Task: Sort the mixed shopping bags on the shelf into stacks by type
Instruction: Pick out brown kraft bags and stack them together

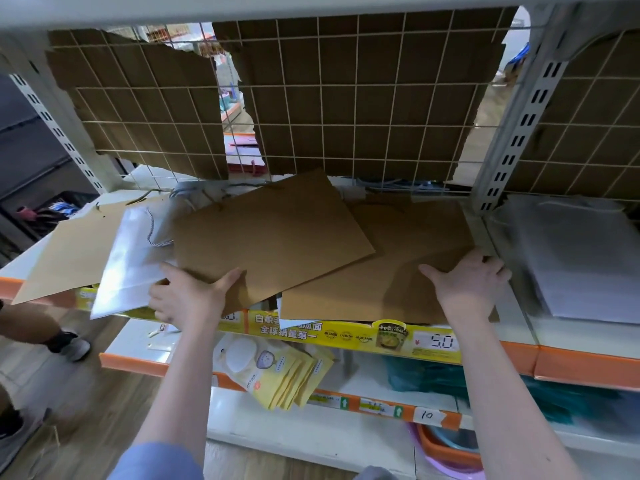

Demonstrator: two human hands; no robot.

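Wire grid (pixel 346 98) behind brown bags (pixel 270 237)

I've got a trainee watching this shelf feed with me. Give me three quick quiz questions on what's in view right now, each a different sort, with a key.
1. True or false: the left hand grips the near edge of the tilted brown paper bag.
2. Multiple choice: where does the white bag lie? A) right of the right hand; B) left of the left hand, overhanging the shelf edge; C) on the floor.
3. Fill in: the yellow pouches lie on the shelf ____ the brown bags.

Key: 1 true; 2 B; 3 below.
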